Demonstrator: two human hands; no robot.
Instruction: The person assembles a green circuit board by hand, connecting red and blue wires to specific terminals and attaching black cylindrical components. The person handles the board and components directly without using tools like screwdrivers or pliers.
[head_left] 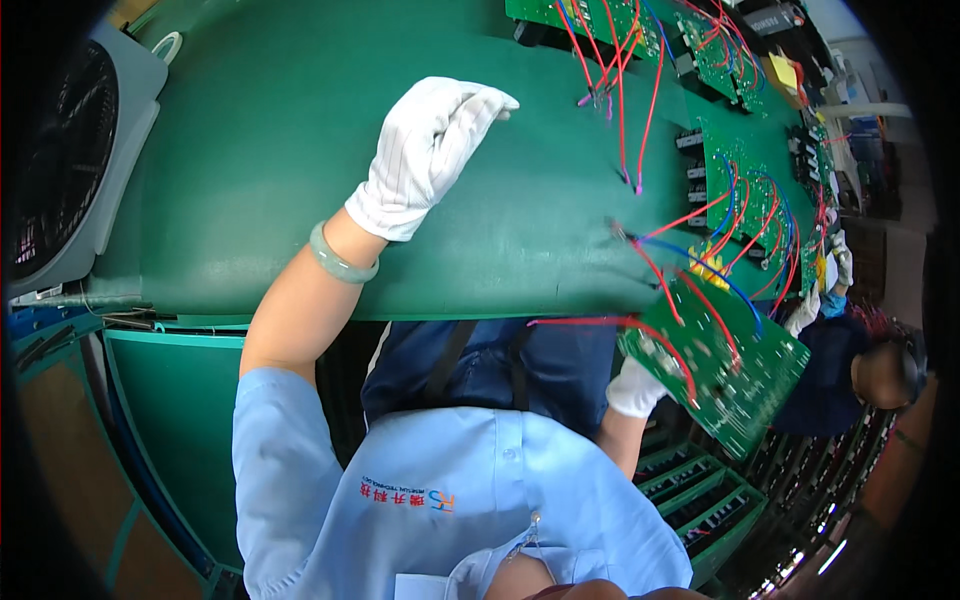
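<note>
My left hand (428,150), in a white glove, is raised over the green table mat. Its fingers are bent and pressed together; whether anything small is between them is hidden. At the table's near right edge my right hand (635,388), also gloved, grips a green circuit board (735,350) by its left side. The hand is partly covered by the board, which is tilted and a little blurred. Red and blue wires run from the board, and one red wire (590,321) stretches left past the table edge.
More wired circuit boards (725,150) lie along the table's right side, one (590,15) at the far edge. A grey fan (75,150) stands at the left. Green racks (700,500) are below right. A co-worker (835,370) is at the far right. The green mat (260,130) covers the table.
</note>
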